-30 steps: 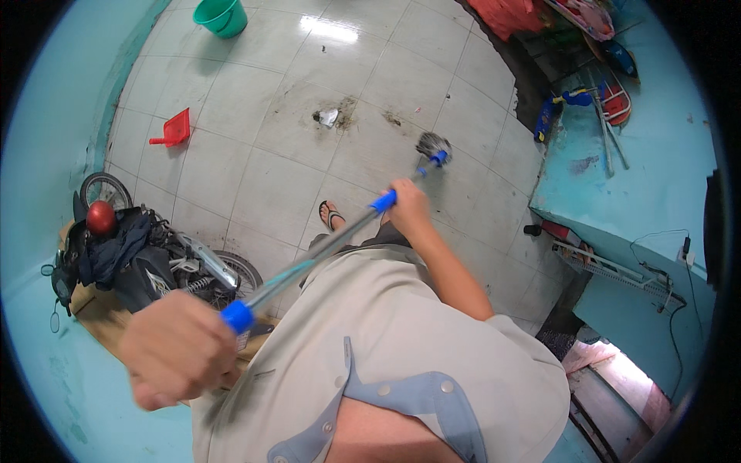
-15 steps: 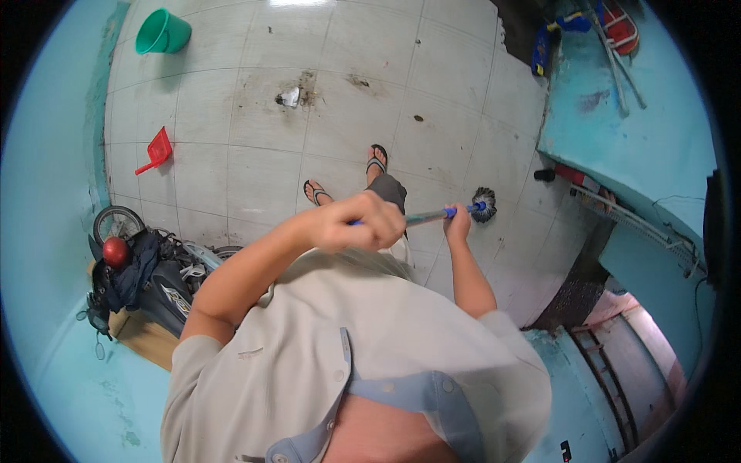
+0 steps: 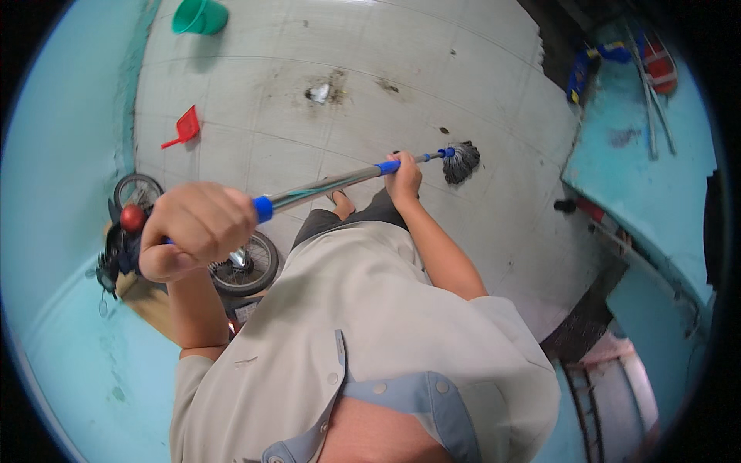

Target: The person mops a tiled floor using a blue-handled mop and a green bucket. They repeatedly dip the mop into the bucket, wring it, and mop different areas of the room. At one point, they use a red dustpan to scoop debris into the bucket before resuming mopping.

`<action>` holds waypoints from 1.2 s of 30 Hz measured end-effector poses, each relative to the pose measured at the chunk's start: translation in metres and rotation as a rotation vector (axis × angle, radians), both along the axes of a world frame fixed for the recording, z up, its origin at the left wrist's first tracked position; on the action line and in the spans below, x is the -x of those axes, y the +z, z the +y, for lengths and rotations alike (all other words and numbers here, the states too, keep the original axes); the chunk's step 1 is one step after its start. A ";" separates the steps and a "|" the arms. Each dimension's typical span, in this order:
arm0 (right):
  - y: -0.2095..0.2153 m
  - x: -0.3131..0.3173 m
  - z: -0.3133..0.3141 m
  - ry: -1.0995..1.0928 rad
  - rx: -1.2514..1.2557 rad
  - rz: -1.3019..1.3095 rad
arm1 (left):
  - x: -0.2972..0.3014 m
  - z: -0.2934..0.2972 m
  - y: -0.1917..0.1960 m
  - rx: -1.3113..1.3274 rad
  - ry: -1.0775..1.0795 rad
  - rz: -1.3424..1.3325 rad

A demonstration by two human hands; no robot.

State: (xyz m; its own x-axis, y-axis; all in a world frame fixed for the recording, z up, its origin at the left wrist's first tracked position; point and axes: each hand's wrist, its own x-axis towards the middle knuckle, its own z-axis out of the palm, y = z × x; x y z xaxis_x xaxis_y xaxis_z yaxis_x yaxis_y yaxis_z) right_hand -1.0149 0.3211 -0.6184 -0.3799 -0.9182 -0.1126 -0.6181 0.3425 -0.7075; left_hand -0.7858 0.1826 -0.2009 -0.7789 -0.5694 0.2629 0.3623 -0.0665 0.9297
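A mop (image 3: pixel 332 186) with a metal pole and blue collars slants across in front of me. My left hand (image 3: pixel 199 228) is wrapped round its upper end, at the blue grip. Lower on the pole, my right hand (image 3: pixel 404 181) closes just past a blue collar. The grey string mop head (image 3: pixel 461 162) rests on the tiled floor (image 3: pixel 255 100), ahead and to the right of my feet. Ahead of me a crumpled whitish scrap (image 3: pixel 317 93) lies among dark dirt smudges (image 3: pixel 337 83).
A green bucket (image 3: pixel 200 17) stands far left, with a red dustpan (image 3: pixel 184 128) nearer by the wall. Close on my left is a parked motorbike (image 3: pixel 243 266) with a red helmet (image 3: pixel 133 218). A turquoise ledge (image 3: pixel 617 166) on the right carries metal poles (image 3: pixel 651 100).
My left hand has swung left and toward me with the pole's upper end. The mop head has moved forward and slightly left, and my right hand has shifted left with the pole.
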 end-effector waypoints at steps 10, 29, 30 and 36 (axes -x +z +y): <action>0.011 -0.131 -0.104 0.479 0.216 -0.195 | -0.068 0.100 0.055 0.193 0.499 -0.218; 0.179 -0.079 -0.180 0.831 0.184 0.167 | -0.183 0.068 0.101 0.375 0.366 0.105; 0.165 -0.060 -0.182 0.807 0.156 0.202 | -0.180 0.058 0.085 0.325 0.314 0.114; 0.038 0.071 -0.207 0.685 -0.098 0.352 | -0.078 -0.025 -0.057 -0.070 0.451 0.160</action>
State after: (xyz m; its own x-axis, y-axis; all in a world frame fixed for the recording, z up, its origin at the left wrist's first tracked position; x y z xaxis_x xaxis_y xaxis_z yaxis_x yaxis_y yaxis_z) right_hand -1.0860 0.1136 -0.5807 0.2404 -0.9532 -0.1835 -0.8973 -0.1462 -0.4165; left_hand -0.7079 0.1574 -0.2583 -0.4027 -0.8619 0.3083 0.5077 0.0699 0.8587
